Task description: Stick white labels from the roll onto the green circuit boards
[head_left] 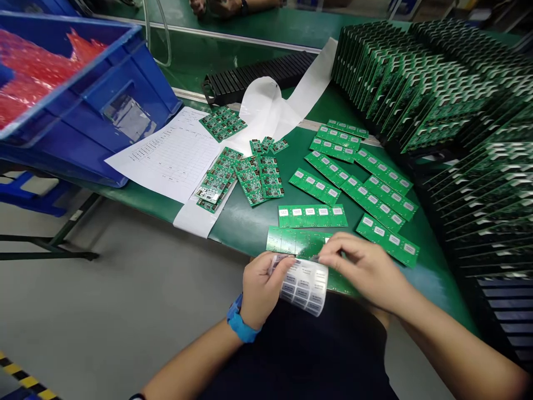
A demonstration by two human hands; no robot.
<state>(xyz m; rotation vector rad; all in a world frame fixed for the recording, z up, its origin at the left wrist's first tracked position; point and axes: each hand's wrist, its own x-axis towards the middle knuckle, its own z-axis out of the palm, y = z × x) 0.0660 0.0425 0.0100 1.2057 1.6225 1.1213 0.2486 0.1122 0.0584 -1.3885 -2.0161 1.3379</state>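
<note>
A roll of printed white labels [306, 286] is gripped in my left hand [262, 283], with the thumb lying over its face. At the roll's upper right edge, my right hand [360, 264] pinches with thumb and forefinger; a label seems to be between the fingertips, but it is too small to be sure. Just beyond the hands lies a green circuit board panel [297, 240], with few or no labels visible on it. Behind that is a panel with a row of white labels [312, 216]. Several more labelled panels [366, 197] are spread to the right.
Racks of upright circuit boards [416, 83] fill the right side. Unlabelled component boards [225, 172] lie left of centre beside a printed sheet [166, 158] and white paper strip [308, 83]. A blue crate [91, 105] holds red bubble wrap. A black rack [258, 75] and another person's hands [216, 6] are behind.
</note>
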